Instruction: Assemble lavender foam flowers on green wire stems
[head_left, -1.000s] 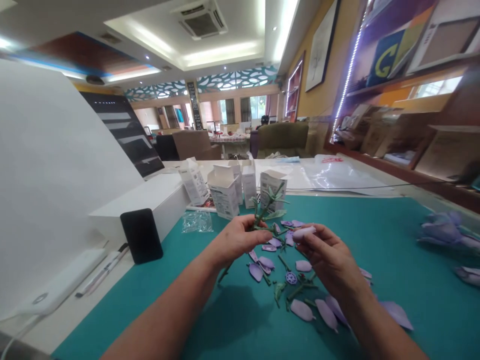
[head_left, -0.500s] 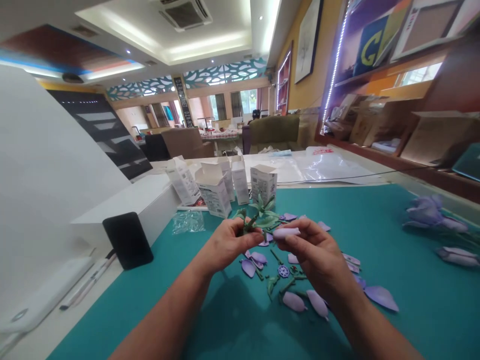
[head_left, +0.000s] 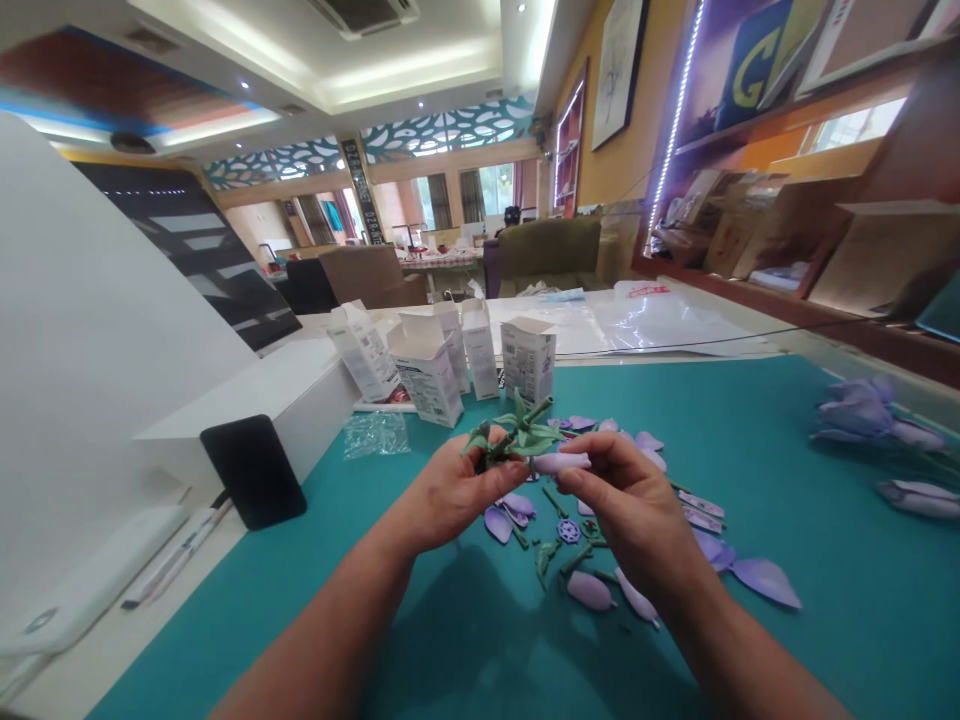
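Note:
My left hand [head_left: 450, 490] grips a green plastic flower stem [head_left: 517, 435] with several leaves. My right hand [head_left: 626, 495] pinches a long lilac petal [head_left: 562, 463] between thumb and fingers, its tip close to the stem's lower leaves. Below my hands, loose lilac petals [head_left: 765, 582], a lilac star-shaped disc [head_left: 568, 531] and green parts lie scattered on a teal cutting mat [head_left: 825, 640]. Two finished lilac flowers [head_left: 862, 412] rest at the mat's far right.
White printed boxes [head_left: 427, 375] stand open beyond the mat, with a clear plastic bag [head_left: 376, 435] beside them. A black slab [head_left: 253, 472] leans at the left near pens [head_left: 176, 555]. A seated person [head_left: 511, 215] is far back in the room.
My right hand has moved left, bringing the lilac petal closer to the stem in my left hand. The view has tilted slightly, and the table contents have shifted upward in the picture.

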